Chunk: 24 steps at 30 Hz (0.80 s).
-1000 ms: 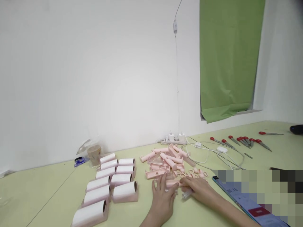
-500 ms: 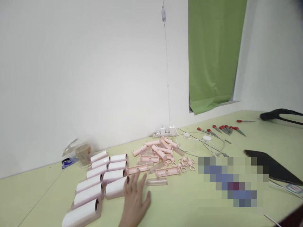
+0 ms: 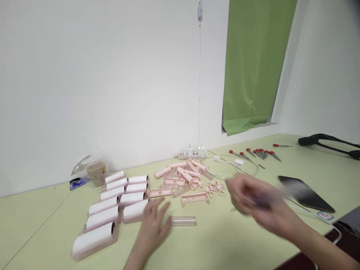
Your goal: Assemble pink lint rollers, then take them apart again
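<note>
My left hand (image 3: 153, 221) rests low over the table, fingers apart, with nothing visible in its grip. Its fingertips are by the end of a white lint roll (image 3: 136, 210) in a pinkish holder, and its thumb is beside a clear plastic tube (image 3: 183, 221). My right hand (image 3: 260, 204), smeared by motion, is raised on the right with fingers curled around something dark bluish; a pale blur extends behind it. Between the hands lie a pink plastic frame (image 3: 195, 198), pink heart-shaped pieces (image 3: 215, 187) and a pile of pink handles (image 3: 185, 174).
Several more white rolls (image 3: 94, 240) stand in two rows at left. A plastic-wrapped cup (image 3: 97, 173) stands behind them. A power strip (image 3: 191, 155) with cables lies by the wall. Red-ended tools (image 3: 260, 152), a black tablet-like slab (image 3: 306, 193) and a black frame (image 3: 326, 140) lie at right.
My right hand has come into view, closed on something. The pixelated bluish item on the right of the table is gone from its spot. My left hand has shifted slightly left and stays spread.
</note>
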{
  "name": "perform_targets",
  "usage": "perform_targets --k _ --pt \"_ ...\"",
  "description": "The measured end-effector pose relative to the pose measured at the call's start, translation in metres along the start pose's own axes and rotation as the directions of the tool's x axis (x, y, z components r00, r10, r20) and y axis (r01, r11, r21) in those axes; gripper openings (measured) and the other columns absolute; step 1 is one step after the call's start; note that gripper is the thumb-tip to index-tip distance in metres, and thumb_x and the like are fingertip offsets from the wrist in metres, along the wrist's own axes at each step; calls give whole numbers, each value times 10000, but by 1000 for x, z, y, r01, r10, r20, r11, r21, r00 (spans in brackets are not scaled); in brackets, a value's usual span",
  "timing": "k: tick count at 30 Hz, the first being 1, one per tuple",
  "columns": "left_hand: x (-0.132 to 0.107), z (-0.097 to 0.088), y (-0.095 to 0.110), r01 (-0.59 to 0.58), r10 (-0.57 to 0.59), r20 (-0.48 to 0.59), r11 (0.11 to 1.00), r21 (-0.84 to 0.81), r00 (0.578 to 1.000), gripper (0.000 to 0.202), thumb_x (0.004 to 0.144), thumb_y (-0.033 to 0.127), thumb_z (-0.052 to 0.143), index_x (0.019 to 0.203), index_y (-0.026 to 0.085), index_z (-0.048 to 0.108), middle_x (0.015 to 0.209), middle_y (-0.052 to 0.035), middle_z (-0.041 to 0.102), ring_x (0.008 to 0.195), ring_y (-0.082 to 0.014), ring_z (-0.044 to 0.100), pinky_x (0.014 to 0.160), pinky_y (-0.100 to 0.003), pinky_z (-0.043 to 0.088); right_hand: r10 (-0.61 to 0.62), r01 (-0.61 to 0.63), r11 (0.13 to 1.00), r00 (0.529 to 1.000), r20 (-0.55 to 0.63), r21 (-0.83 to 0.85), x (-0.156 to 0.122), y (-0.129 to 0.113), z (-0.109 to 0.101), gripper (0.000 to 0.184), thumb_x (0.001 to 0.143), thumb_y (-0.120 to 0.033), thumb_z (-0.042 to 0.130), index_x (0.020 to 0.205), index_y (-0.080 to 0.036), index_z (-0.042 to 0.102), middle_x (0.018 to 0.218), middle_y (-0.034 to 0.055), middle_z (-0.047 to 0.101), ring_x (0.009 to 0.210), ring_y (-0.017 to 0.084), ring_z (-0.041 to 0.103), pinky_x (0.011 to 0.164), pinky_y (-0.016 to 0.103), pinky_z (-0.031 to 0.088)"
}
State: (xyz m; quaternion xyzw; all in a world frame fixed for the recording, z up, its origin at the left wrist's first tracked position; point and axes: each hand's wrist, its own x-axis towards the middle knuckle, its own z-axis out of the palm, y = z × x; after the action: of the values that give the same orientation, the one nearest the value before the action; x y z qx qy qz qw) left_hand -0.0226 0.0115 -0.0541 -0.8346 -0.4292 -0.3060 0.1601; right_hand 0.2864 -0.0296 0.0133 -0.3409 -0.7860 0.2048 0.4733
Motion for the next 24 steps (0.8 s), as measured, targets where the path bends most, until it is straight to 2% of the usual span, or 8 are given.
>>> perform_targets --k 2,4,6,11,16,20,22,24 --pt "4 3 19 -82 105 134 983 -167 985 294 820 232 438 1109 249 492 1123 -52 521 1036 -199 440 901 -344 346 157 -160 977 987 -33 -140 36 16 -10 203 889 -245 329 1054 -191 434 828 38 539 601 120 531 529 263 461" --pt "7 7 34 -85 161 263 956 -280 951 269 836 209 406 1087 259 491 1045 -31 552 942 -183 481 825 -316 395 324 -350 845 936 -135 -403 67 40 -20 229 903 -243 250 1064 -189 404 839 25 539 646 117 533 569 252 463" --pt "8 10 42 -45 160 340 945 -323 927 280 849 169 358 1087 256 478 985 -25 564 876 -173 499 761 -300 419 384 -425 755 904 -189 -499 87 70 -28 223 892 -265 326 1040 -147 443 916 61 545 790 150 543 664 274 460" --pt "4 12 38 71 62 345 930 -361 937 313 804 174 413 1107 234 464 1034 -54 535 915 -193 493 793 -327 424 583 -582 510 775 -243 -634 103 133 -33 229 850 -278 492 1027 -139 530 1021 63 554 870 176 556 742 358 467" --pt "2 9 37 117 2 314 926 -359 949 436 704 173 503 1135 202 443 1070 -74 517 977 -222 466 859 -374 400 681 -639 344 674 -285 -687 106 160 -20 272 854 -277 490 1093 -149 498 1088 70 530 906 186 551 755 383 470" --pt "0 4 38 113 0 298 925 -363 955 433 697 202 516 1125 183 453 1076 -88 514 1000 -227 457 880 -382 392 669 -622 345 688 -281 -703 105 160 -12 271 851 -278 494 1089 -148 500 1079 69 533 896 183 555 745 374 475" --pt "-1 2 37 99 6 284 930 -354 959 453 682 221 541 1124 173 455 1078 -96 515 1008 -233 455 881 -383 393 621 -593 383 733 -277 -708 106 152 -8 266 851 -278 494 1085 -152 502 1084 68 531 903 185 551 755 382 469" --pt "1 0 33 75 12 254 942 -328 967 467 675 233 559 1125 167 455 1076 -98 521 1010 -236 456 878 -383 396 535 -532 455 804 -259 -714 106 139 1 249 865 -238 460 1085 -128 502 1096 97 517 957 207 524 801 400 438"
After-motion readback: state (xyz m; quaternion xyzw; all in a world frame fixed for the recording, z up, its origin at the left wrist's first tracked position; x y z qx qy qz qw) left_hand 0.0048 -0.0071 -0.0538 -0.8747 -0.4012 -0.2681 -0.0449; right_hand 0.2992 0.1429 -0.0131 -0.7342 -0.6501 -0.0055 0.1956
